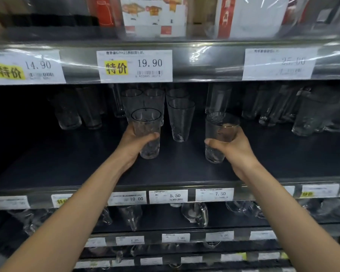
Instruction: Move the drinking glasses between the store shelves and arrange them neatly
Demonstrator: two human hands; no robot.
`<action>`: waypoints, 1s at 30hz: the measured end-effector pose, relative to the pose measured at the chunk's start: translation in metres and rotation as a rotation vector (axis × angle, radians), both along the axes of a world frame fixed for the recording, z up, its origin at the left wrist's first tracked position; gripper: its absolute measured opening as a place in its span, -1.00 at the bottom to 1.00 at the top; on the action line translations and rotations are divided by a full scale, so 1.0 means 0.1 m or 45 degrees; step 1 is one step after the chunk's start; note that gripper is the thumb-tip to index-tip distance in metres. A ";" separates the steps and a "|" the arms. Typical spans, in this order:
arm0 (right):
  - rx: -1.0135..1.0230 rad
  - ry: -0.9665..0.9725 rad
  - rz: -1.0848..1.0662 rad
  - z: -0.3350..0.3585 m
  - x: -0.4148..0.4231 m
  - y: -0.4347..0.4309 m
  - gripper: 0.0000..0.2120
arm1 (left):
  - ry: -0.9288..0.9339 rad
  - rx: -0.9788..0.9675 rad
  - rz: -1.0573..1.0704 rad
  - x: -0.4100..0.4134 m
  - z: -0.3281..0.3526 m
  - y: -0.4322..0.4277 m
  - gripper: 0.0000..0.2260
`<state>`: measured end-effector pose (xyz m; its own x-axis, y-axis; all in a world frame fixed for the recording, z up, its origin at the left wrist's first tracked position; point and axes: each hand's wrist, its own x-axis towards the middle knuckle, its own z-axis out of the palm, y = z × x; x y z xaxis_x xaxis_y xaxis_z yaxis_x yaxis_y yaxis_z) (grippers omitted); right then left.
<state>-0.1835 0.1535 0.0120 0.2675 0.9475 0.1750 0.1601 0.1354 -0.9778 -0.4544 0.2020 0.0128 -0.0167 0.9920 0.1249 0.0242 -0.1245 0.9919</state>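
- My left hand point(134, 143) wraps one dark-rimmed tumbler point(146, 132), upright with its mouth up, over the middle shelf point(77, 165).
- My right hand point(237, 148) grips one gold-rimmed glass point(221, 134), also upright with its long axis vertical.
- Between them, further back, one tapered tumbler point(181, 120) stands.
- Three more tumblers point(154, 96) stand in a row behind it.
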 end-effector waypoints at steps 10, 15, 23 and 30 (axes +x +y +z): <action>-0.221 -0.398 0.036 -0.12 0.24 0.50 -0.17 | 0.526 0.166 -0.070 -0.15 -0.05 0.31 -0.49; -0.236 -0.416 0.038 -0.09 0.17 0.81 -0.20 | 0.527 0.167 0.059 -0.09 -0.09 0.46 -0.51; -0.211 -0.473 0.010 -0.22 0.10 1.17 -0.35 | 0.500 0.246 0.252 0.05 -0.26 0.63 -0.60; -0.184 -0.445 -0.025 -0.22 0.01 1.36 -0.43 | 0.657 0.278 0.257 0.04 -0.27 0.70 -0.59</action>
<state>-0.1823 0.2899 -0.0100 0.2338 0.9644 0.1237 0.4887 -0.0066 -0.8724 -0.4502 0.2723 -0.0142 -0.0856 0.9260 0.3677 0.5405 -0.2668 0.7979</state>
